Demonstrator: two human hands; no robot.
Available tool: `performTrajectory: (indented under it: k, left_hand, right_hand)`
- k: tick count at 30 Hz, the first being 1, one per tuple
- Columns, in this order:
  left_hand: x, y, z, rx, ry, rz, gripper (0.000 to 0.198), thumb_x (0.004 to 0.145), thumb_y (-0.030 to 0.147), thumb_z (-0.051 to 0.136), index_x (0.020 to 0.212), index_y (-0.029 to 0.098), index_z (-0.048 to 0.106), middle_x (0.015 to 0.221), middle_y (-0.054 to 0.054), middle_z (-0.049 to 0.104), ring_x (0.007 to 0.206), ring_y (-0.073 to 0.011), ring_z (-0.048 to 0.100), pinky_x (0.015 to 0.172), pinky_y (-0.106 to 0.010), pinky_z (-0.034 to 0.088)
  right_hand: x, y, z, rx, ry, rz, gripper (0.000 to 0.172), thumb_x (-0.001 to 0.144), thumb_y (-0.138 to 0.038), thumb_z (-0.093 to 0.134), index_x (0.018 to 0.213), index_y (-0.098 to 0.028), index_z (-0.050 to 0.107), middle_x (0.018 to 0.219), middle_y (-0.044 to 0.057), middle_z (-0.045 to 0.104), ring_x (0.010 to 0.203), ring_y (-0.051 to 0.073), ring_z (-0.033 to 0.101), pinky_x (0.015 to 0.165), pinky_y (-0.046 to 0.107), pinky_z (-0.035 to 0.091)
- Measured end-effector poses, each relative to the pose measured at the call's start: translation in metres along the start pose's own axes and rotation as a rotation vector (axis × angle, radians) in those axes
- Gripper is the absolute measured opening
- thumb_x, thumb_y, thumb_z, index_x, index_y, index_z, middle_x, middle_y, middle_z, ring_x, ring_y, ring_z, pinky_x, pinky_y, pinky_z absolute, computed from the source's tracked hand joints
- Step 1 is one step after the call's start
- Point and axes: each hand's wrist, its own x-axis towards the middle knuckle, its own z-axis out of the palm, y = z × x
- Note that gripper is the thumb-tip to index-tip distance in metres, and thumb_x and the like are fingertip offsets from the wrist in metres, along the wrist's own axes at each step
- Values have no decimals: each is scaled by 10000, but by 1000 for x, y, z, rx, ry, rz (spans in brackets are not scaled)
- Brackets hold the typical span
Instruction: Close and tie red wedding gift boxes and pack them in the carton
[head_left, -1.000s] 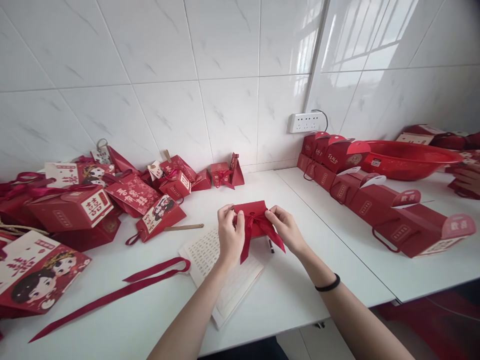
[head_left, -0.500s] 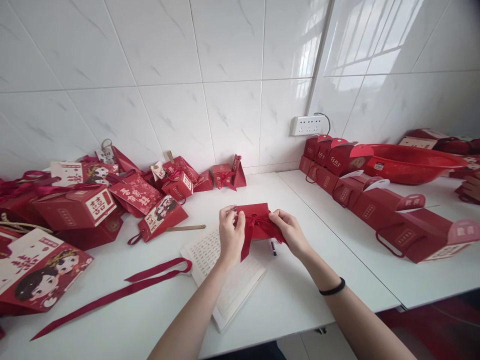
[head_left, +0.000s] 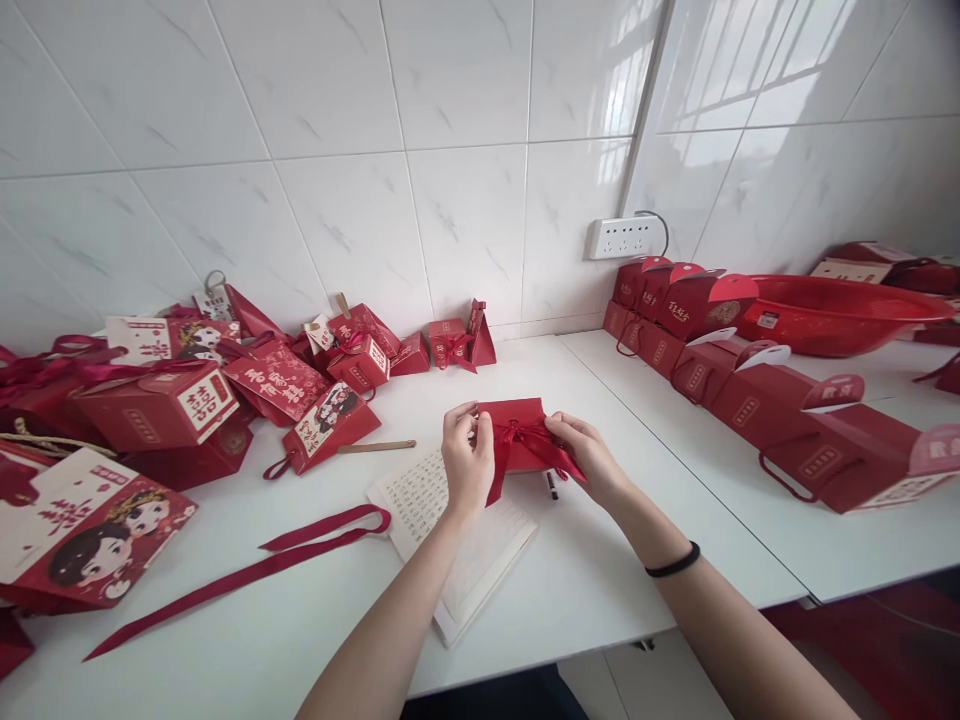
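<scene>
Held up above the table in both hands is a small red gift box (head_left: 513, 408), its front crossed by a red ribbon bow (head_left: 519, 436). My left hand (head_left: 469, 458) is closed on the box's left side, thumb at the front. At the right edge my right hand (head_left: 589, 456) pinches the box beside the bow; whether ribbon is also between those fingers is hard to tell. One ribbon tail hangs down near my left hand. Beneath lies an open notebook (head_left: 480, 570) with handwriting, and a dark pen (head_left: 553, 486) shows partly behind the box.
A loose dark-red ribbon (head_left: 240, 572) lies left of the notebook, near a thin brown strip (head_left: 377, 446). Decorated red boxes (head_left: 161, 405) crowd the left. Handled red boxes (head_left: 795, 425) line the right, before a red basin (head_left: 832, 315). A power strip (head_left: 628, 238) is on the tiled wall.
The view has shifted slightly. Both hands keep their hold on the box, with little visible movement. Another person's hand at the far right edge is out of view now.
</scene>
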Motion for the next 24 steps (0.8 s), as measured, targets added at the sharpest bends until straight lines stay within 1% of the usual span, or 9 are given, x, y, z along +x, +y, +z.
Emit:
performTrajectory:
  k: [7, 9, 11, 12, 14, 16, 17, 21, 24]
  left_hand:
    - [0, -4, 0, -7, -12, 42, 260, 858, 272, 498, 616, 177, 487, 1048, -101, 591, 982, -173, 590, 814, -278, 483]
    - [0, -4, 0, -15, -22, 41, 250, 859, 276, 499, 629, 176, 496, 1063, -100, 590, 995, -173, 587, 834, -286, 480]
    - [-1, -5, 0, -14, -34, 48, 234, 862, 281, 499, 654, 174, 515, 1070, -99, 589, 999, -175, 586, 839, -294, 480]
    - [-1, -5, 0, -10, -42, 55, 227, 864, 284, 499, 668, 173, 526, 1071, -99, 589, 1005, -176, 583, 841, -297, 480]
    - [-1, -5, 0, -1, -55, 70, 214, 867, 287, 499, 693, 170, 542, 1068, -99, 589, 1014, -177, 580, 843, -299, 479]
    - [0, -5, -1, 1, -68, 72, 216, 870, 299, 496, 704, 170, 543, 1068, -99, 590, 1001, -174, 585, 828, -294, 483]
    - [1, -4, -1, 1, -76, 65, 222, 871, 310, 496, 702, 171, 537, 1066, -98, 591, 993, -173, 587, 824, -293, 484]
    - [3, -1, -3, 22, -90, 56, 254, 874, 351, 499, 684, 183, 485, 1014, -84, 590, 1021, -185, 575, 873, -323, 466]
    - [0, 2, -4, 66, -83, 195, 187, 848, 328, 549, 745, 191, 475, 987, -76, 579, 1020, -194, 569, 873, -348, 472]
  right_hand:
    - [4, 2, -7, -81, 80, -16, 438, 693, -517, 653, 555, -197, 388, 562, -26, 386, 497, 103, 399, 445, 238, 371]
    - [5, 4, -10, -120, 173, -63, 399, 725, -509, 627, 582, -194, 428, 618, -10, 419, 579, 129, 455, 551, 267, 443]
    - [4, 5, -13, -181, 246, -174, 340, 751, -529, 608, 763, -201, 522, 807, 30, 518, 803, 184, 535, 745, 320, 482]
    - [3, 5, -14, -240, 232, -254, 384, 747, -551, 613, 917, -216, 535, 967, 55, 539, 964, 216, 528, 850, 359, 465]
    - [1, 7, -15, -417, 95, -401, 670, 699, -584, 665, 1220, -248, 411, 1283, 107, 425, 1226, 272, 396, 993, 448, 389]
    - [0, 11, -15, -613, -84, -480, 932, 652, -566, 727, 1373, -249, 229, 1411, 150, 271, 1312, 311, 300, 1033, 511, 347]
    - [-1, 13, -15, -682, -138, -491, 989, 653, -535, 742, 1405, -248, 168, 1422, 161, 242, 1312, 319, 305, 1033, 524, 348]
    - [2, 20, -17, -790, -122, -560, 983, 721, -417, 717, 1440, -275, 61, 1400, 158, 272, 1271, 314, 376, 1005, 538, 389]
    - [5, 25, -18, -809, -61, -643, 996, 730, -408, 712, 1446, -284, 31, 1406, 167, 263, 1292, 333, 344, 982, 548, 407]
